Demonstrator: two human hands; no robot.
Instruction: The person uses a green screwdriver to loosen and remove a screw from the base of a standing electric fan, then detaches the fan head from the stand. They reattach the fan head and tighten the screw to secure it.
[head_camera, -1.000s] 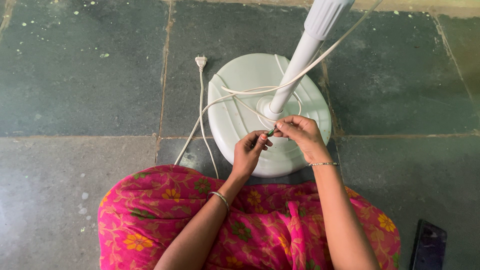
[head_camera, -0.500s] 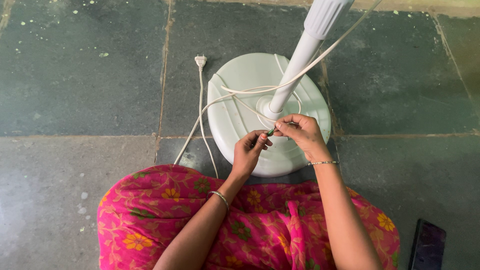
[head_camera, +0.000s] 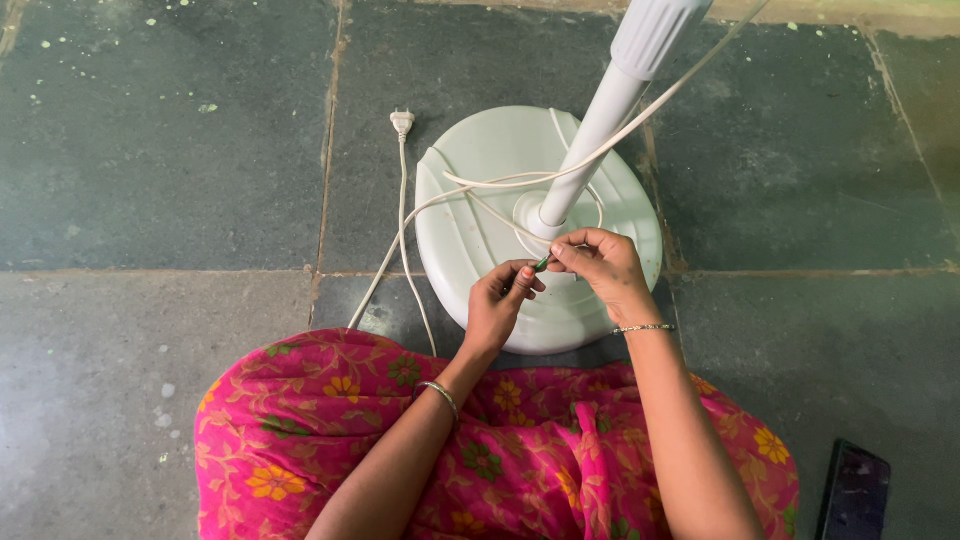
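From the head view, a small green piece (head_camera: 541, 264) is pinched between the left hand (head_camera: 497, 305) and right hand (head_camera: 601, 265) over the fan base (head_camera: 470, 240), by the cord (head_camera: 500, 183); steady fingertip work is judged next.

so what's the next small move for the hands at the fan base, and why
Probably draw the small green piece tighter around the white cord. Both the left hand and right hand pinch it just beside the pole, where the cord lies in loose loops over the base.
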